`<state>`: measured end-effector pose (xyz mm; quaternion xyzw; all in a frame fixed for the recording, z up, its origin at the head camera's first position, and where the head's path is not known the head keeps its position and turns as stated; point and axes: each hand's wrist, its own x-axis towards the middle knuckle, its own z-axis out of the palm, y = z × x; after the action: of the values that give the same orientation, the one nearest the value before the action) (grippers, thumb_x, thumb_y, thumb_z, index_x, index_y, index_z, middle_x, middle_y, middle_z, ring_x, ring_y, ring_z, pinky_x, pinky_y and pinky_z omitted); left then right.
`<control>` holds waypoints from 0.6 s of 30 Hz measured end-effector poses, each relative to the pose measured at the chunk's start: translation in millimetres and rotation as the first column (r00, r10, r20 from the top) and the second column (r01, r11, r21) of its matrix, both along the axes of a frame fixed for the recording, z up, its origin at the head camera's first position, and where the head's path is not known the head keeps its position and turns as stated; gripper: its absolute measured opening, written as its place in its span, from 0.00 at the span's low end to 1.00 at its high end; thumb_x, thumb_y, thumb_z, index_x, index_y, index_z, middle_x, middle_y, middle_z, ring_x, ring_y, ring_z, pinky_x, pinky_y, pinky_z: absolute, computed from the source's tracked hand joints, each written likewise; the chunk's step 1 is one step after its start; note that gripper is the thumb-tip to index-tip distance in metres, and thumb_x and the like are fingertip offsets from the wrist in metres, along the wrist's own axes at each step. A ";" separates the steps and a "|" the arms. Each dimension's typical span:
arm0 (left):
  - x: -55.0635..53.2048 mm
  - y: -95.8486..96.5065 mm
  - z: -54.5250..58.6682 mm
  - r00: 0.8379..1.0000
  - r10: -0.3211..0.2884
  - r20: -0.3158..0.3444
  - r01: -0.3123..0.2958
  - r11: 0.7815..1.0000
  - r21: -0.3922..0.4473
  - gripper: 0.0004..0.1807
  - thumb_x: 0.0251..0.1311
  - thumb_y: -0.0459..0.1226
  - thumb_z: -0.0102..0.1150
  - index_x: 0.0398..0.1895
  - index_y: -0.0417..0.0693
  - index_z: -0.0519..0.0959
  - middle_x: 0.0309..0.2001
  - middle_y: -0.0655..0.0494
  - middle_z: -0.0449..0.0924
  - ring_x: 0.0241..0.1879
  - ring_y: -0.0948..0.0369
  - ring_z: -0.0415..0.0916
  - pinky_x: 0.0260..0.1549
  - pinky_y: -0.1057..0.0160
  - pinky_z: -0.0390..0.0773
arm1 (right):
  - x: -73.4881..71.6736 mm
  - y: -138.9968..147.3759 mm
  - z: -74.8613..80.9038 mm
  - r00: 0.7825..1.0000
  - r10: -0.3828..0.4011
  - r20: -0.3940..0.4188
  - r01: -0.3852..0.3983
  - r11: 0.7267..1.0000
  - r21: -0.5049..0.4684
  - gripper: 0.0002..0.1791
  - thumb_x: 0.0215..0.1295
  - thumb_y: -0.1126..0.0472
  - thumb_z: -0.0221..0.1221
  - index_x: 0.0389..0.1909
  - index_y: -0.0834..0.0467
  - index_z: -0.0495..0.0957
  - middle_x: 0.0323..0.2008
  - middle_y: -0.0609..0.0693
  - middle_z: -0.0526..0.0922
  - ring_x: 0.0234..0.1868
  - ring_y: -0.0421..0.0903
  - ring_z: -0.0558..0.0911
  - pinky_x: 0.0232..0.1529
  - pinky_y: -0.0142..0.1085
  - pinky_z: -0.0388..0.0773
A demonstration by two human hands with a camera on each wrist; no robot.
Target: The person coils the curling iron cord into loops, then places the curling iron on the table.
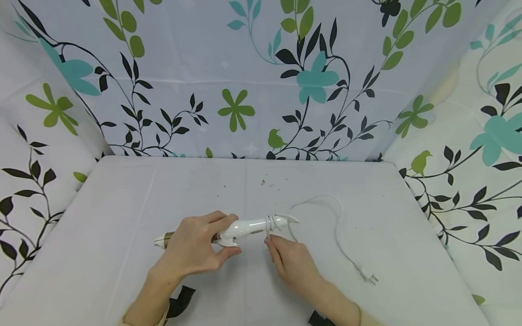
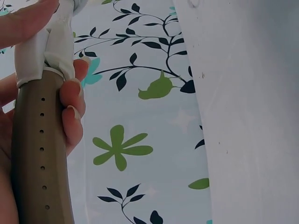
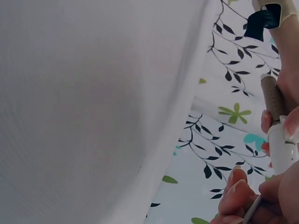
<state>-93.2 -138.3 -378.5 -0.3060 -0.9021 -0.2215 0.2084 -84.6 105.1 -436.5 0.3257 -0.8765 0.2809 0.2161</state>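
A white curling iron [image 1: 245,227] with a brown barrel lies level across the middle of the head view. My left hand [image 1: 200,244] grips it where barrel and handle join, thumb and fingers on either side. In the left wrist view, the brown barrel [image 2: 42,149] shows a row of small holes. My right hand [image 1: 295,265] pinches the white cord [image 1: 337,226] just below the handle's right end. A few turns of cord circle that end. The right wrist view shows the pinched cord [image 3: 252,209] between thumb and fingers. The loose length loops right to a plug [image 1: 368,275].
The white tabletop [image 1: 122,271] carries small dark specks [image 1: 263,182] towards the back. Leaf-patterned cloth [image 1: 183,54] hangs behind and at both sides. Black straps [image 1: 181,301] show near the wrists.
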 end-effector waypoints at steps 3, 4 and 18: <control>-0.4 -1.7 -1.2 1.000 0.015 0.001 -0.015 1.000 -0.017 0.28 0.40 0.52 0.77 0.45 0.50 0.84 0.36 0.60 0.86 0.22 0.72 0.71 0.21 0.72 0.71 | 3.7 -1.7 -1.3 1.000 -0.007 -0.008 0.007 1.000 0.009 0.09 0.66 0.67 0.61 0.26 0.56 0.74 0.18 0.40 0.73 0.20 0.32 0.67 0.22 0.23 0.68; -0.9 -1.9 -1.5 1.000 0.020 0.000 -0.020 1.000 -0.021 0.28 0.40 0.52 0.77 0.45 0.50 0.84 0.36 0.60 0.86 0.22 0.71 0.71 0.21 0.72 0.72 | 4.9 -1.9 -2.0 1.000 -0.011 -0.017 0.011 1.000 0.014 0.08 0.65 0.67 0.62 0.27 0.57 0.75 0.19 0.41 0.75 0.20 0.33 0.70 0.23 0.25 0.70; -12.7 -8.7 -15.6 0.998 0.068 0.008 -0.068 0.996 -0.053 0.29 0.37 0.52 0.79 0.44 0.51 0.85 0.34 0.62 0.85 0.22 0.71 0.70 0.22 0.70 0.72 | 25.2 0.8 -2.7 1.000 0.011 -0.025 -0.010 0.997 0.070 0.06 0.59 0.68 0.65 0.38 0.63 0.82 0.23 0.44 0.83 0.20 0.34 0.78 0.23 0.24 0.74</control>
<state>-105.9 -147.0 -394.1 -0.2793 -0.9185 -0.1920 0.2035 -59.5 106.0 -439.2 0.3412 -0.8813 0.2470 0.2141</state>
